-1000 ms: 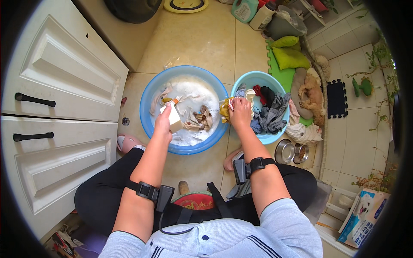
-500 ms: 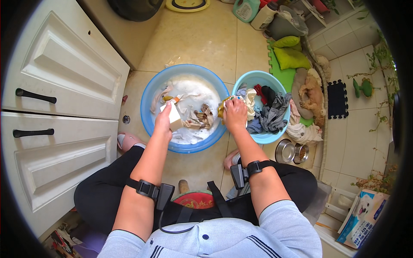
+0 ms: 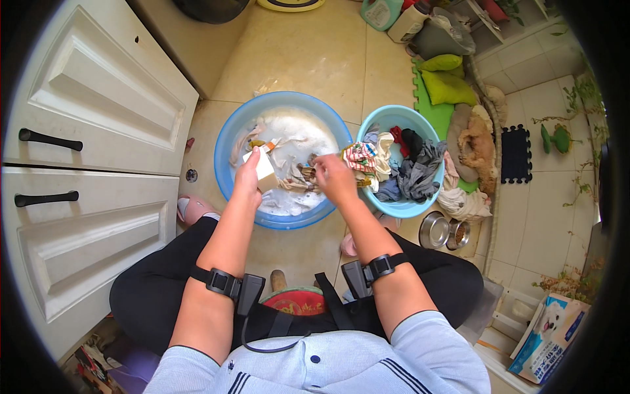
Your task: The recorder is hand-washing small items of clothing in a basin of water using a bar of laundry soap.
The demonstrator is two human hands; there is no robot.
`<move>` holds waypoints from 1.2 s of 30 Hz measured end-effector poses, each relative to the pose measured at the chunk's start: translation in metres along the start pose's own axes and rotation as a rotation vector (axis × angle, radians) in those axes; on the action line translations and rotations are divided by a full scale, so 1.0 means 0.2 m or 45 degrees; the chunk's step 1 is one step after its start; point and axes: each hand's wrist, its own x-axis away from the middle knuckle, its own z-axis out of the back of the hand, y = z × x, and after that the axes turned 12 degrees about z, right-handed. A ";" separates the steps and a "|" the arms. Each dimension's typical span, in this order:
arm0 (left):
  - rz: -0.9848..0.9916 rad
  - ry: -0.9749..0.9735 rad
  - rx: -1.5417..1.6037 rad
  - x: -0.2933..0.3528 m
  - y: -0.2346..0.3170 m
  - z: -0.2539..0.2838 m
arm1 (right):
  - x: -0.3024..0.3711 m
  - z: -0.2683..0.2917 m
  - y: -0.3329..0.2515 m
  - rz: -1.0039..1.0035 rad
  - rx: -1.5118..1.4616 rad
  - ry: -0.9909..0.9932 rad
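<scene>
My left hand (image 3: 247, 177) is closed round a cream-white bar of soap (image 3: 264, 172), held above the left part of a blue basin (image 3: 223, 197). Suds and water fill the basin, with wet pale cloth (image 3: 292, 142) lying in it. My right hand (image 3: 335, 177) is over the basin's right side, its fingertips at a brown-patterned cloth (image 3: 305, 172). Its fingers are bent and slightly blurred, so any grip on the cloth is unclear. Just right of that hand, a red-and-white patterned cloth (image 3: 359, 156) hangs over the rim of a smaller light-blue tub (image 3: 401, 111).
Grey clothes (image 3: 420, 174) fill much of the tub. Two metal bowls (image 3: 434, 230) stand near it. A dog (image 3: 478, 148) lies beyond, beside a green pillow (image 3: 446, 87). White cabinet doors (image 3: 98, 98) border the left. Bottles (image 3: 408, 23) stand at the back.
My right hand has left the patterned cloth at the tub's rim and moved left over the basin to the brown-patterned cloth. The left hand still holds the soap in about the same place.
</scene>
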 end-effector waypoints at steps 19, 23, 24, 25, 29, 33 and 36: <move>0.022 0.019 0.101 -0.02 0.02 0.00 | 0.13 -0.49 -0.01 -0.992 -0.043 0.347; -0.007 -0.002 0.134 -0.02 0.04 -0.01 | 0.12 -0.44 0.11 -1.157 -0.202 0.070; -0.019 -0.017 0.145 -0.02 0.04 -0.02 | 0.13 -0.43 0.14 -1.083 -0.154 -0.025; -0.037 -0.018 0.160 -0.03 0.05 -0.01 | 0.12 -0.43 0.12 -1.077 -0.159 -0.031; -0.066 0.029 0.165 -0.04 0.10 0.06 | 0.10 -0.35 -0.07 -0.711 0.034 -0.102; -0.081 0.038 0.223 -0.04 0.15 0.08 | 0.09 -0.36 -0.03 -0.457 0.193 -0.127; -0.093 0.025 0.254 -0.03 0.17 0.08 | 0.10 -0.40 0.05 -0.649 0.088 -0.142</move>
